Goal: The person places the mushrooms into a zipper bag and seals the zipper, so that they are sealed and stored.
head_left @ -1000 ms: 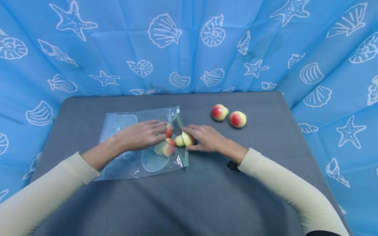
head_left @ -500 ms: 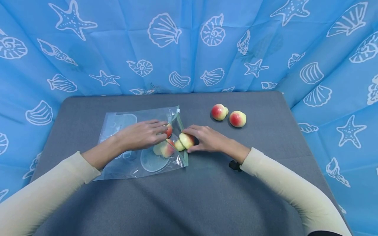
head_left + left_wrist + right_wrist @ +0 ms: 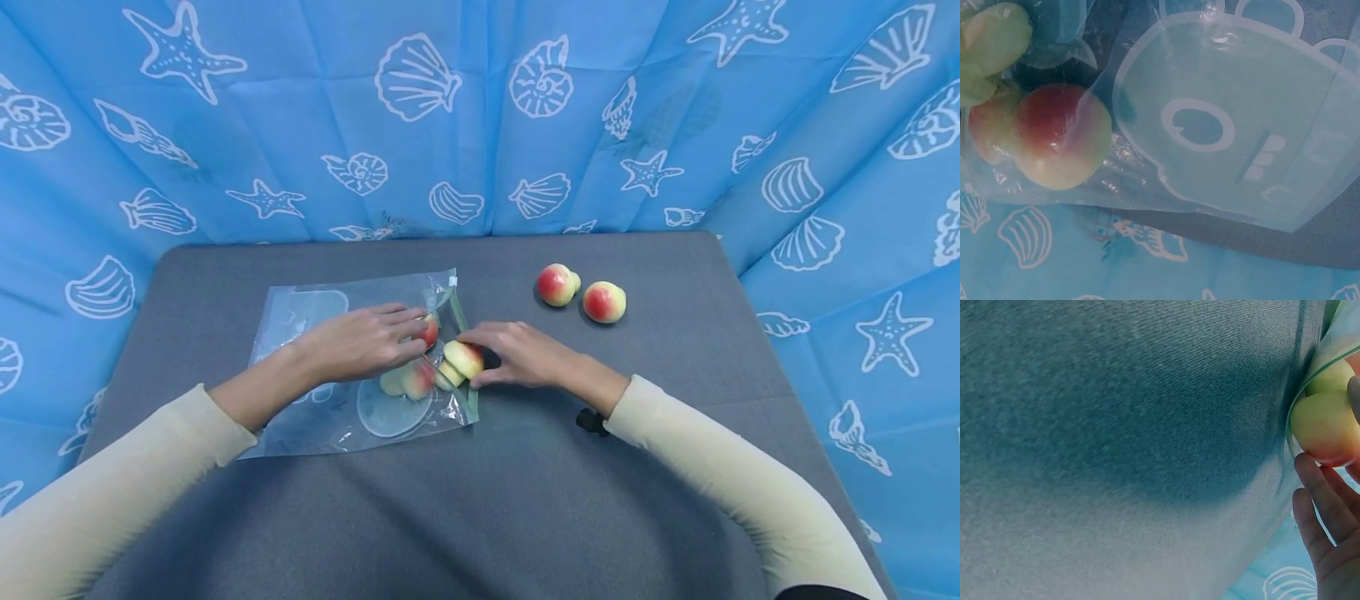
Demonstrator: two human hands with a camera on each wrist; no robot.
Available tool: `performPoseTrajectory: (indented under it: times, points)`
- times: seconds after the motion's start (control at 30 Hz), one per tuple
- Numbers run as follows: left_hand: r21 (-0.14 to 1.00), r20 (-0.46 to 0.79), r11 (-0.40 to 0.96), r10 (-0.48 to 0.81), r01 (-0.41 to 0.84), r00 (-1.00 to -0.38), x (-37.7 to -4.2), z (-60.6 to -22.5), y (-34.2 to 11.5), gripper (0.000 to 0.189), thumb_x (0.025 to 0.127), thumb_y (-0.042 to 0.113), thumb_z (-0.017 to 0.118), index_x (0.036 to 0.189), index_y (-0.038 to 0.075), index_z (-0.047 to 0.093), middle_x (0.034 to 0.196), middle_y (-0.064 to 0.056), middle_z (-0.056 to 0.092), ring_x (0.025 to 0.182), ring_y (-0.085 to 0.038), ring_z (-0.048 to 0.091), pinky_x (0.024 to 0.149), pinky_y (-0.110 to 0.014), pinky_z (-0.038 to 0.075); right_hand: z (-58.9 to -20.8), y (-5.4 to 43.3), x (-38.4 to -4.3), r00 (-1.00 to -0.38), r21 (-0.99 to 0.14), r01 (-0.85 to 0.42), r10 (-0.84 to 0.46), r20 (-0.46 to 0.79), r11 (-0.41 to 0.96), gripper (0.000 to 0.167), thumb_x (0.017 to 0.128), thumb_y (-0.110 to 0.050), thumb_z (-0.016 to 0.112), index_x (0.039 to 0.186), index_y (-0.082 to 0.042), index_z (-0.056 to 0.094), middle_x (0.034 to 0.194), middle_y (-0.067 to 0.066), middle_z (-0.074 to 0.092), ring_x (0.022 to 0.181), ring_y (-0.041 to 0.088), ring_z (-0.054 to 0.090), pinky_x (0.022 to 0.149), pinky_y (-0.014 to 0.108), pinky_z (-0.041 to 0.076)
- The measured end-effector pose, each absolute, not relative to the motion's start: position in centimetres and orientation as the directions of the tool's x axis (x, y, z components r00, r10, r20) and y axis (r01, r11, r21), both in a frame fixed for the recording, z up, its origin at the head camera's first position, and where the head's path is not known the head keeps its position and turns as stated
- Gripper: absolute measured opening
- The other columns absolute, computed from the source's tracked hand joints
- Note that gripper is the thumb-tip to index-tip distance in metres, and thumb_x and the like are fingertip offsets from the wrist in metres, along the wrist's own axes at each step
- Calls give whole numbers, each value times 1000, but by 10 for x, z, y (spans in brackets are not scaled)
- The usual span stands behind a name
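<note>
A clear zip bag [image 3: 322,425] with a green-edged mouth lies flat, its mouth facing right. At that mouth my left hand [image 3: 367,342] pinches the upper lip and holds it raised. My right hand [image 3: 525,354] grips a pear-shaped yellow-and-red fruit [image 3: 463,358] between thumb and fingers, partly inside the opening. Its fingertips [image 3: 1305,464] touch the fruit's red end in the right wrist view. Inside the bag are another such fruit [image 3: 408,381] and a red one [image 3: 430,331] partly hidden by the left fingers. The left wrist view shows a red-yellow fruit [image 3: 1063,134] through the plastic.
Two more red-and-yellow fruits [image 3: 557,285] sit at the back right of the grey table [image 3: 660,375]. A blue curtain [image 3: 487,125] with white shell and starfish prints hangs behind and beside it. Pale cartoon shapes [image 3: 1210,112] are printed on the bag.
My right hand has tilted the fruit and moved it left, further into the bag's mouth. The fruit lying inside has shifted slightly left. My left hand stays in place.
</note>
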State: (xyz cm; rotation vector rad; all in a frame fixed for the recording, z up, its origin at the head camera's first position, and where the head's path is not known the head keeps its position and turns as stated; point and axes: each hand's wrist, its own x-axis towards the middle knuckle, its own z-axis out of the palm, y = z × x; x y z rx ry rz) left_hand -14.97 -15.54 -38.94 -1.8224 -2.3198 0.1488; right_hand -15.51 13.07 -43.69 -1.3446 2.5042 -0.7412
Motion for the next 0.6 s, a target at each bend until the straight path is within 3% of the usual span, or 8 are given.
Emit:
performPoseTrajectory:
  times: [0.33,0.6]
  points:
    - [-195,117,232,970,953,-212,-151,-391,-153,27,82,-1,76,107,5,65,123,-17,66,121,-35,60,104,-47,50,-438,122,-157,-567,-483,-737,-821,63,472,59,86,-33,79,133,-5,59,112,7,66,89,18,64,77,30,57]
    - [-198,118,237,969,951,-217,-150,-391,-154,28,82,0,75,108,5,66,126,-19,65,121,-36,60,105,-47,49,-437,117,-163,-584,-474,-721,-812,21,506,60,87,-38,77,133,-5,59,121,8,68,92,17,67,79,30,58]
